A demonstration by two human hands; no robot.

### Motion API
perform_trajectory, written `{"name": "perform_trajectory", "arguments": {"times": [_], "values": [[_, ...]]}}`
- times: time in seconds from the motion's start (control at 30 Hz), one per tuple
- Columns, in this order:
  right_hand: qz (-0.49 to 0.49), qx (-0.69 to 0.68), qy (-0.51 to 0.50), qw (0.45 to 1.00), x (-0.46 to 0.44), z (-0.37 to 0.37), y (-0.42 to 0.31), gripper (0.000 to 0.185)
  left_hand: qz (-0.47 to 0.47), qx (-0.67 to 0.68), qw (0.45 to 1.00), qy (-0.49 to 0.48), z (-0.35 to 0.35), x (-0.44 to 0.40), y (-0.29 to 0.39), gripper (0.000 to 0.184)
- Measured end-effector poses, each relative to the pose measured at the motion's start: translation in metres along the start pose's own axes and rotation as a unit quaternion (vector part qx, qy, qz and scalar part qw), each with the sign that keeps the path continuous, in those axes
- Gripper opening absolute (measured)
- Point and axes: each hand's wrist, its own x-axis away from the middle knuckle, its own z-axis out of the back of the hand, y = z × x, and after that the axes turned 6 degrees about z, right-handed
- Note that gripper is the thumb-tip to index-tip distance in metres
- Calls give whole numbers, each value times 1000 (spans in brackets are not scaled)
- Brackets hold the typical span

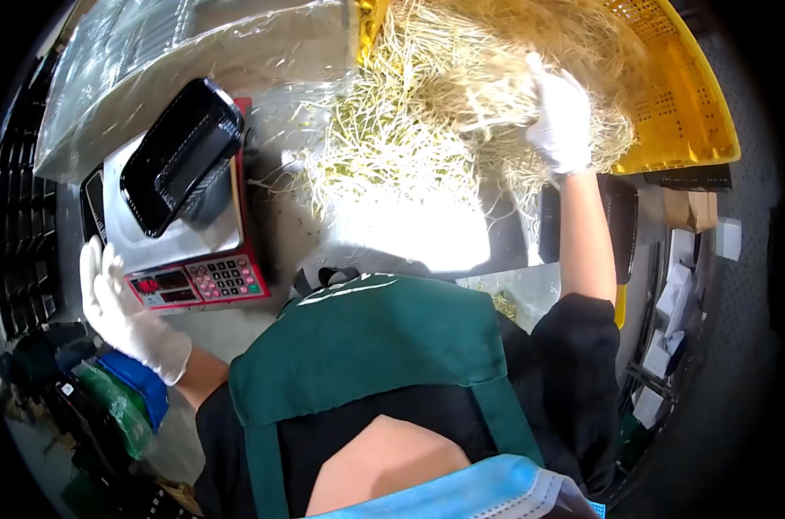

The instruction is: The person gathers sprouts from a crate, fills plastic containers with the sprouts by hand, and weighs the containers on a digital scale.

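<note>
Right hand [562, 119] touching sprouts [397, 143]; left hand [126, 316] open beside scale [224, 278].

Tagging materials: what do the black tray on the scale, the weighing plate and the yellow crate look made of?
Black tray: likely thin glossy plastic, sharp highlights along its rim. Weighing plate: probably satin metal, silvery with soft glare. Yellow crate: seemingly moulded plastic, semi-gloss, small holes through its wall.
</note>
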Motion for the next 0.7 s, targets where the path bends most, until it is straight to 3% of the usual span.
{"name": "perform_trajectory", "arguments": {"times": [0.03,0.07,0.1,0.17,0.2,0.23,0.27,0.3,0.37,0.4,0.43,0.5,0.53,0.57,0.6,0.63,0.67,0.7], "values": [[11,-15,-32,999,-4,4,-25,80,-32,-74,996,-38,-21,7,16,45],[21,-32,-65,997,-8,8,-50,79,16,23,991,-128,-32,11,22,44],[27,-41,-101,994,-10,4,-75,77,26,36,994,-104,-50,22,19,36],[38,-67,-156,985,-9,-12,-124,73,80,36,964,-252,-74,48,21,24],[37,-70,-157,984,-5,-33,-143,73,-16,40,949,-311,-85,57,-2,18],[-7,-159,-214,964,-4,-58,-157,74,47,60,927,-367,-94,69,-14,19],[-29,-202,-241,949,-3,-63,-156,76,6,-25,906,-423,-99,70,-29,30],[-53,-244,-266,931,-2,-67,-155,78,50,-32,891,-450,-96,79,-35,43],[183,-228,-34,956,0,-52,-130,91,59,-108,849,-513,-99,66,-39,56],[146,-199,-105,963,-7,-46,-116,100,21,-132,834,-536,-109,61,-38,61],[149,-203,-110,962,-13,-53,-102,100,-16,-156,816,-557,-126,57,-38,66],[-46,-334,-228,913,-21,-70,-84,100,-253,-134,797,-532,-176,54,-70,81],[-44,-336,-231,912,-16,-74,-86,100,-238,-189,798,-521,-204,59,-74,89],[-65,-368,-297,879,-11,-77,-89,99,-237,-190,799,-519,-206,64,-84,89],[-84,-396,-360,841,-7,-80,-89,98,-176,-116,786,-581,-209,69,-95,92],[-61,-313,-376,870,2,-67,-102,96,-113,-40,764,-634,-213,73,-109,95],[19,-236,-330,914,15,-47,-113,100,-78,-3,751,-656,-210,78,-118,97],[22,-239,-332,912,31,-48,-120,100,-42,34,736,-675,-208,83,-127,100]]}}
